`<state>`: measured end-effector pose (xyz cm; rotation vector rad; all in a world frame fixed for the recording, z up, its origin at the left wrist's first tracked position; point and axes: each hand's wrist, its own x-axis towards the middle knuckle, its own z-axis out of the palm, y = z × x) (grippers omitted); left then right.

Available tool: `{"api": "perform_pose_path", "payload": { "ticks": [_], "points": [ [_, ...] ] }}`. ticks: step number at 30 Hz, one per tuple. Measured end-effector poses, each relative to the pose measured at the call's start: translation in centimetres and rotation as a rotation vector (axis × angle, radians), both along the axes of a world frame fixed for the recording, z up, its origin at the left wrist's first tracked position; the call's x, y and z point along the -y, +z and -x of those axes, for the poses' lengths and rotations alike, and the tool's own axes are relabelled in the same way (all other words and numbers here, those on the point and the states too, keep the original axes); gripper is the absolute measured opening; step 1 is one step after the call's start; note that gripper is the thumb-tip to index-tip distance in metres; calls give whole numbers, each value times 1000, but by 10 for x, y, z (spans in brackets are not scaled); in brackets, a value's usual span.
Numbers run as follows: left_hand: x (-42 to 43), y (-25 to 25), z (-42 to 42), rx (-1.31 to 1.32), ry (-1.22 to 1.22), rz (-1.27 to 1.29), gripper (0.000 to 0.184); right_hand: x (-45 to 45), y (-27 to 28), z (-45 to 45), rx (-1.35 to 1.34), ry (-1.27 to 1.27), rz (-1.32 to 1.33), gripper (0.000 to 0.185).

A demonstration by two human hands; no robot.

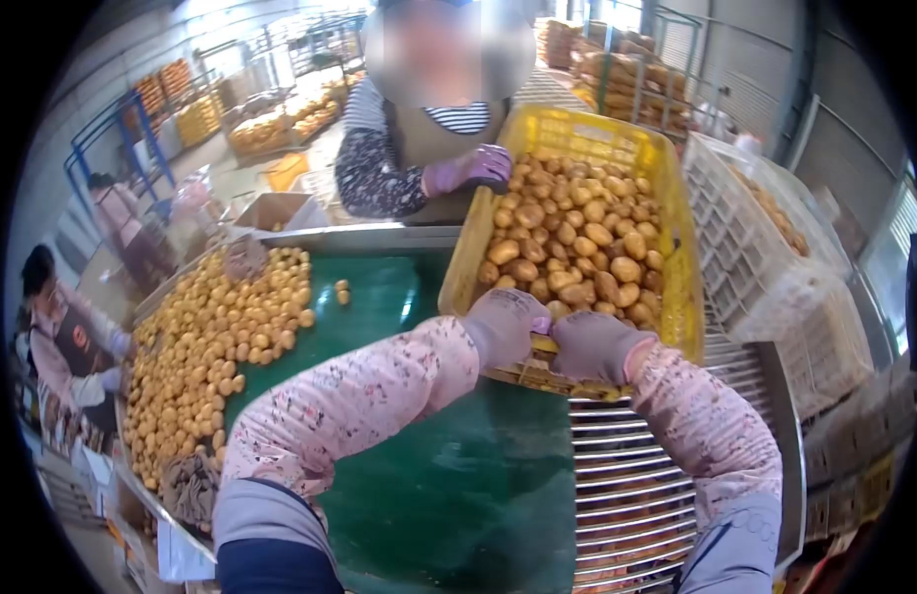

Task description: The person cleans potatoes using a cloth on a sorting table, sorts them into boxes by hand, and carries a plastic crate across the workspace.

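A yellow plastic crate point(684, 267) full of small brown potatoes point(577, 238) sits in front of me, over the metal rollers point(631, 485) and the edge of the green belt point(448, 485). My left hand point(505, 327), in a grey glove, is closed on its near rim. Close beside it, my right hand point(597, 346), also gloved, grips the same rim; the fingers are partly hidden behind the crate edge. Across from me a co-worker's purple-gloved hand point(470, 170) is at the crate's far left side.
Loose potatoes point(216, 346) cover the left of the belt, with a crumpled cloth point(191, 490) at their near end. White crates point(750, 238) are stacked at right. A person point(67, 346) stands at the left edge. Filled sacks point(631, 84) are piled behind.
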<state>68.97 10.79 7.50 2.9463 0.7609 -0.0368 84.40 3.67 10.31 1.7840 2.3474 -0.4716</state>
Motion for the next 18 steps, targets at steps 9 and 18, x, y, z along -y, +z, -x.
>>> {"api": "perform_pose_path", "payload": {
  "ticks": [9,18],
  "points": [
    [85,33,75,199,218,58,10,63,30,60,-42,137,-35,39],
    [82,-53,219,619,-20,-149,29,132,87,112,-123,-5,-661,54]
  ]
}}
